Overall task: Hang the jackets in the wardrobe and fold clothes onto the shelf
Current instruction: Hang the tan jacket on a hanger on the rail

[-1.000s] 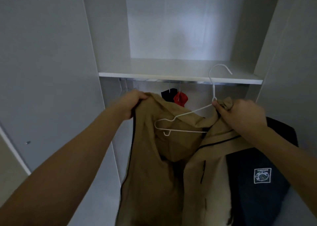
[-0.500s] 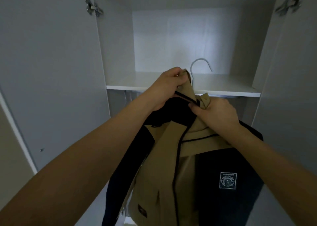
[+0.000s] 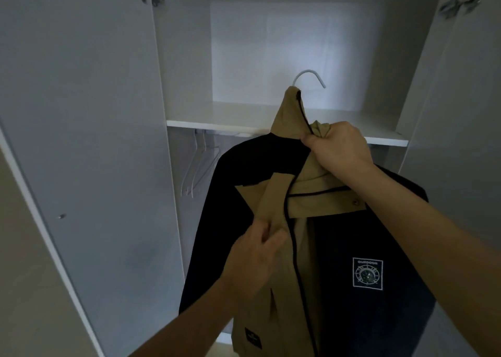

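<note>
I have the tan-and-black jacket up in front of the open wardrobe, already on a white hanger whose hook pokes out just above my upper grip. My right hand is closed tight around the bunched collar, fingers curled into the tan fabric, and it seems to carry the whole weight; I cannot tell whether the hanger's neck is inside that fist or only cloth. Below and to the left of that grip, my left hand pinches the tan front edge beside the dark zipper line, thumb and fingers closed on the cloth, straightening the front panel.

I judge this to be the hanging step, with the jacket dressed on its hanger and not yet on the rail. The shelf runs level with my right fist, behind the jacket, and the rail must sit just under it, largely hidden by the shoulders. Two bare white hangers dangle from it, left of and slightly below my right grip.

Next I need to lower the hook beneath the shelf edge, push it inward, and catch it over the rail. The left pinch should let go first so the jacket drapes freely.
</note>
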`<state>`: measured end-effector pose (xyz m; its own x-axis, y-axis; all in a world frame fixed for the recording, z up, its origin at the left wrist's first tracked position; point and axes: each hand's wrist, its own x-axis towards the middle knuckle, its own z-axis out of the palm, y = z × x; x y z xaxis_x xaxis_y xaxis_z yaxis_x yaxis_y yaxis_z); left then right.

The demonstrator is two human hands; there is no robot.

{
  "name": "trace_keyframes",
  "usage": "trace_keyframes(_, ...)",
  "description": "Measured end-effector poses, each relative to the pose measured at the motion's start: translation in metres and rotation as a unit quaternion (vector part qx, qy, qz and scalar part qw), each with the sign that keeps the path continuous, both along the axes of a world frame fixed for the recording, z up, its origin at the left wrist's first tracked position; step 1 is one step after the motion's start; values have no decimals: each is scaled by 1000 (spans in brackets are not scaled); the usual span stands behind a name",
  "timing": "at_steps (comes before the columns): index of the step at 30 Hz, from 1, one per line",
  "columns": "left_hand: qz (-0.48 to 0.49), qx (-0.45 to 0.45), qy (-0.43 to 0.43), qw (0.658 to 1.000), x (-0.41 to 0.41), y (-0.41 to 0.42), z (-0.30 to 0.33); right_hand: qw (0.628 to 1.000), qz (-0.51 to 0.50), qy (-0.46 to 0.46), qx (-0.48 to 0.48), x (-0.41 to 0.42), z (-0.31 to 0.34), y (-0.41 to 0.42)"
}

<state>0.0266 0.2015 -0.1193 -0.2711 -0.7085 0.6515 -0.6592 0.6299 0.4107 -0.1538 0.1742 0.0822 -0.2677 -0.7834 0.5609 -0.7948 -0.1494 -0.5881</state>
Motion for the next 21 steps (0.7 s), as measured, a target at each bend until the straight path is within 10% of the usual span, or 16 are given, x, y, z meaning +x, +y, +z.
trace_keyframes(10, -20, -157, -108, 981, -37, 6, 7, 999, -23, -47, 13, -25, -7, 8)
trace_keyframes(18, 90, -78, -210, 971, 17, -44, -8, 998, -43, -46, 12, -41, -6, 20)
trace_keyframes(21, 119, 123, -209, 963, 10, -58, 0, 998, -45, -43, 12, -39, -10, 18)
